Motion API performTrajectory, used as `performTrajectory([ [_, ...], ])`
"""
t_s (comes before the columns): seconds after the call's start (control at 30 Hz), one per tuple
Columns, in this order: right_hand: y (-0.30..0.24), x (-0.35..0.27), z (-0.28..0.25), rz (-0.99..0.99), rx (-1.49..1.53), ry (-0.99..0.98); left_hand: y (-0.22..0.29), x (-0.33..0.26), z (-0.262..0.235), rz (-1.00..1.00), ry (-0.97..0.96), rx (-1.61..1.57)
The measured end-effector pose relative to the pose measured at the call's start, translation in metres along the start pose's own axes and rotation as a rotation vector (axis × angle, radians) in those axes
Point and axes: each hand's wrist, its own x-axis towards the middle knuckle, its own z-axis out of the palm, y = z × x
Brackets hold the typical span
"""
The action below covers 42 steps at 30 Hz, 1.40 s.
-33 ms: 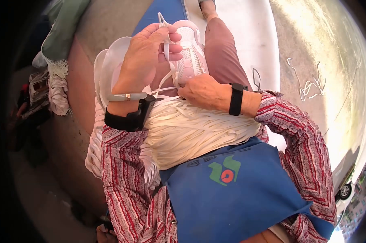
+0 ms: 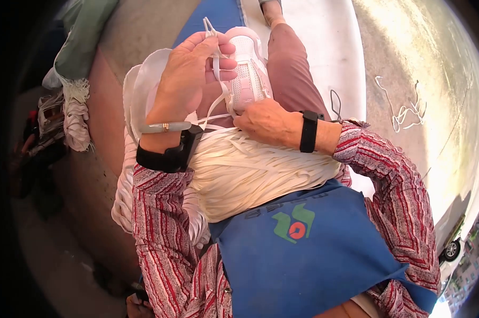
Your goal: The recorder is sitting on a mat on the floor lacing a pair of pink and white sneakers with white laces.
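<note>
A pale pink and white shoe [image 2: 244, 85] with mesh panels lies between my hands, above my lap. My left hand [image 2: 185, 66] pinches a white shoelace [image 2: 216, 69] between thumb and forefinger, its tip pointing up and the other fingers loosely apart. From there the lace hangs down to the shoe's near side. My right hand [image 2: 267, 123] is closed around the near end of the shoe, and its fingertips are partly hidden. Under my wrists, a thick bundle of cream shoelaces [image 2: 260, 167] spreads over my lap on the blue apron [image 2: 319, 254].
Stacked white shoe pieces [image 2: 138, 87] stand beside my left forearm. A loose white lace [image 2: 406, 114] lies on the floor at the right. A white bundle [image 2: 76, 114] hangs under green cloth [image 2: 85, 45] at the far left. My leg [image 2: 292, 66] stretches ahead.
My left hand has shifted very slightly left with the lace. The right hand and shoe stay almost in place.
</note>
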Motion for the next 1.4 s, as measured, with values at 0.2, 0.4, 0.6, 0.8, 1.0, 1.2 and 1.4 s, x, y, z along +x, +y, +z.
performTrajectory([
  [0.2,0.017,-0.037,-0.074,0.106,0.063,-0.027,-0.005,-0.003,-0.014,0.055,-0.023,-0.137],
  [0.4,0.049,-0.042,-0.103,0.444,0.455,0.459,0.008,-0.005,-0.018,0.096,-0.103,-0.32],
  [0.6,0.039,-0.019,-0.088,0.432,0.937,0.629,0.032,-0.025,-0.051,0.163,-0.034,-0.478],
  [0.8,0.049,-0.016,-0.114,0.519,1.391,0.965,0.069,-0.046,-0.066,0.245,-0.093,-0.65],
  [1.0,0.055,-0.028,-0.119,0.431,1.356,0.996,0.147,-0.112,-0.151,0.57,-0.163,-0.636],
  [1.2,0.049,-0.01,-0.093,0.469,0.769,0.631,0.195,-0.247,-0.293,0.824,0.103,-0.65],
  [1.4,0.053,0.003,-0.042,0.212,0.207,0.242,0.172,-0.34,-0.322,1.163,0.566,-0.302],
])
